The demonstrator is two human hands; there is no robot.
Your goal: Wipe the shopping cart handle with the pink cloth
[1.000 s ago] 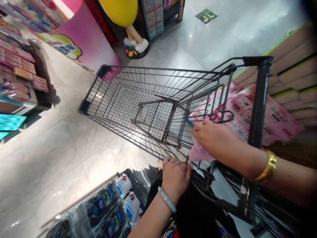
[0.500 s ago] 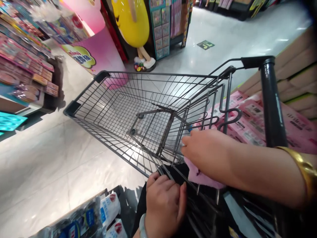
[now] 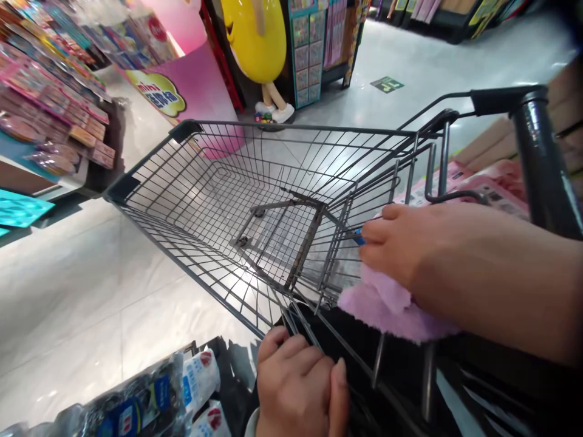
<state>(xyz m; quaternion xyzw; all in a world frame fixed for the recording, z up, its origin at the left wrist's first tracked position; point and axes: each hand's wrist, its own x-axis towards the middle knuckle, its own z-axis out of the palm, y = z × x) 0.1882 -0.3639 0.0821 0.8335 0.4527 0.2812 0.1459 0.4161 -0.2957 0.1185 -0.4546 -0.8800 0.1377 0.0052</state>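
A dark wire shopping cart (image 3: pixel 255 243) stands tilted across the view, its basket bare of goods. My right hand (image 3: pixel 410 243) is closed on a fluffy pink-lilac cloth (image 3: pixel 392 309), held against the wires at the cart's handle end. Part of the cloth hangs below my palm. My left hand (image 3: pixel 300 382) is a fist around the near side wires of the cart, with the thumb pointing up. To the right of my right hand rises the thick black cart handle (image 3: pixel 544 158).
Packaged goods (image 3: pixel 132 400) are stacked at the lower left. A shelf of boxed items (image 3: pixel 59 115) stands at the left, beside a pink display (image 3: pixel 200 85). A yellow figure (image 3: pixel 257 42) stands beyond the cart. Pink packages (image 3: pixel 496 188) lie behind the handle.
My right hand has moved right along the wires with the cloth, and more of the cloth shows. My left hand is slightly lower, still on the cart. The handle end appears nearer.
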